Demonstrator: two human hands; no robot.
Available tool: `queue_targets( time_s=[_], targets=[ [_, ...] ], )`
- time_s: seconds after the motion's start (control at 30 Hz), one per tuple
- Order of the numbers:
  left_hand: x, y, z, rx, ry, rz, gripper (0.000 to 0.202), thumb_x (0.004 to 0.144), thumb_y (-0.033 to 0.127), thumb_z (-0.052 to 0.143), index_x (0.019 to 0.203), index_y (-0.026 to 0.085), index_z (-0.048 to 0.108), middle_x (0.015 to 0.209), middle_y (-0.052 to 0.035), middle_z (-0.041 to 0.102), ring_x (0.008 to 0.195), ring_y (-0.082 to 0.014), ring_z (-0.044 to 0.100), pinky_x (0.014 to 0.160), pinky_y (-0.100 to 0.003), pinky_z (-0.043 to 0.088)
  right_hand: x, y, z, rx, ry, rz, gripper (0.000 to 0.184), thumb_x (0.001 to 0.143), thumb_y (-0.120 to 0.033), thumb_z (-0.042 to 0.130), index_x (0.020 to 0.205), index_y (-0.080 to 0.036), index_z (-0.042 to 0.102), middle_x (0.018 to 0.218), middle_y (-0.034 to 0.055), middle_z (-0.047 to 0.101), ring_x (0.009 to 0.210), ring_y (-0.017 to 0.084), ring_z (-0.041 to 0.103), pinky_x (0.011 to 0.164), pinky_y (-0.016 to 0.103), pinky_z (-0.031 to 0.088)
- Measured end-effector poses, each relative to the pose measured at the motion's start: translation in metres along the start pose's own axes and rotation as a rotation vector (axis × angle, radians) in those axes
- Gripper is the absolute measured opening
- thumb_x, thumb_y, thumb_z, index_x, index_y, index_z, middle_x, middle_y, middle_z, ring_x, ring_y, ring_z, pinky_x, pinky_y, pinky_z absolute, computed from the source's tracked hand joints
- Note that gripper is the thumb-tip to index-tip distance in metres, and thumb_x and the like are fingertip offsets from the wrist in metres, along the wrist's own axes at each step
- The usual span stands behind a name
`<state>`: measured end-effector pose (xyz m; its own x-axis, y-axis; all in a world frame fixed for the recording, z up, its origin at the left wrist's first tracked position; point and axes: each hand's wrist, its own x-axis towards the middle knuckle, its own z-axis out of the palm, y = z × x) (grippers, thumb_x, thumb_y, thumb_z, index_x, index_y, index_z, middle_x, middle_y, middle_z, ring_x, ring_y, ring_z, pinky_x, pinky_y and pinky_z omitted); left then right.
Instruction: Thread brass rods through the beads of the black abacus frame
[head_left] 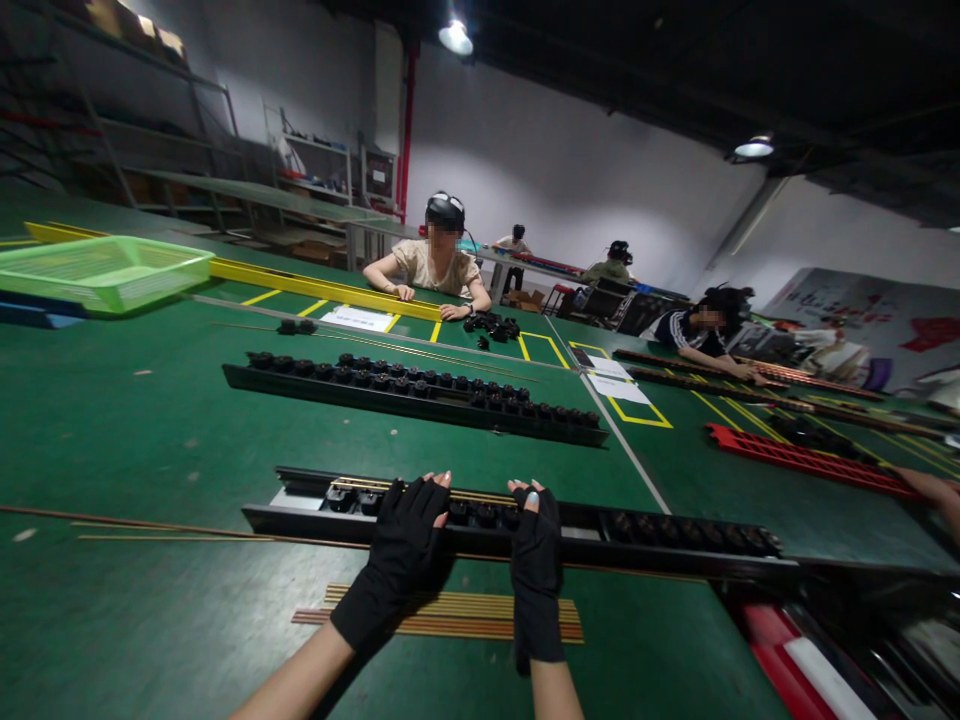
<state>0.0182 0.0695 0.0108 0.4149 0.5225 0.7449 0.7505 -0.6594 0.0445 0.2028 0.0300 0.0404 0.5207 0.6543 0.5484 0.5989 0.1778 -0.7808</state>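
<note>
Channel (480, 542) beneath both gloved hands (411, 520)

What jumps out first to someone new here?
Probably the left hand and right hand, in black fingerless gloves, on the long black channel at near centre. Next, the bright green basket at far left. Then the red lattice strip off to the right.
</note>
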Motion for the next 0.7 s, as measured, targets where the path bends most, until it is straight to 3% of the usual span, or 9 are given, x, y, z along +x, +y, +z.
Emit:
queue_targets(
  time_s=[0.37, 0.7],
  targets=[
    [-0.0010, -0.0030, 0.0056, 0.007, 0.025, 0.007, 0.054, 0.092, 0.013, 0.039, 0.146, 0.016, 0.038, 0.135, -0.0105, 0.060, 0.124, -0.0258, 0.054, 0.110, -0.047, 0.027, 0.0017, -0.0020, 0.0000, 0.061, 0.013, 0.029, 0.055, 0.099, -0.050, 0.032, 0.094, -0.013, 0.072, 0.100, 0.0146, 0.072, 0.099, 0.023, 0.064, 0.095, 0.041, 0.043],
    [0.0016, -0.0018, 0.0014, 0.027, 0.038, 0.023, 0.045, 0.092, 0.012, 0.040, 0.136, 0.012, 0.048, 0.133, -0.0118, 0.061, 0.122, -0.0271, 0.054, 0.108, -0.047, 0.028, 0.0021, -0.0038, 0.0009, 0.007, 0.051, -0.041, 0.054, 0.101, -0.046, 0.030, 0.092, -0.012, 0.071, 0.095, 0.0153, 0.073, 0.096, 0.021, 0.065, 0.092, 0.037, 0.046]
  ],
)
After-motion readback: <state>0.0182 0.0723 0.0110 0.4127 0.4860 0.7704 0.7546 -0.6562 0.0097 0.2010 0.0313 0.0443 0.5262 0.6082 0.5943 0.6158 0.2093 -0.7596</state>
